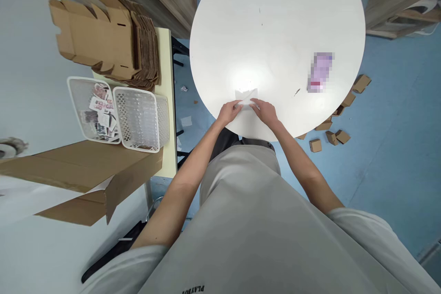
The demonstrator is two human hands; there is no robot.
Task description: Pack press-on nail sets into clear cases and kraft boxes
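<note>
A small, thin white sheet [245, 95], paper or something like it, is at the near edge of the round white table [275, 27]. It looks folded or creased, with its far corners standing out beyond my fingers. My left hand [228, 112] pinches its left side between thumb and fingers. On the right side, my right hand [265, 111] grips it the same way. White on white makes the sheet's near edge hard to make out.
A pixelated purple item [320, 72] lies on the table's right side. At left, a side table [166, 55] bears flattened cardboard boxes [99, 39], a basket of printed packets [77, 110], a basket of clear items [153, 140] and an open carton [134, 183]. Small brown boxes [315, 145] lie on the floor.
</note>
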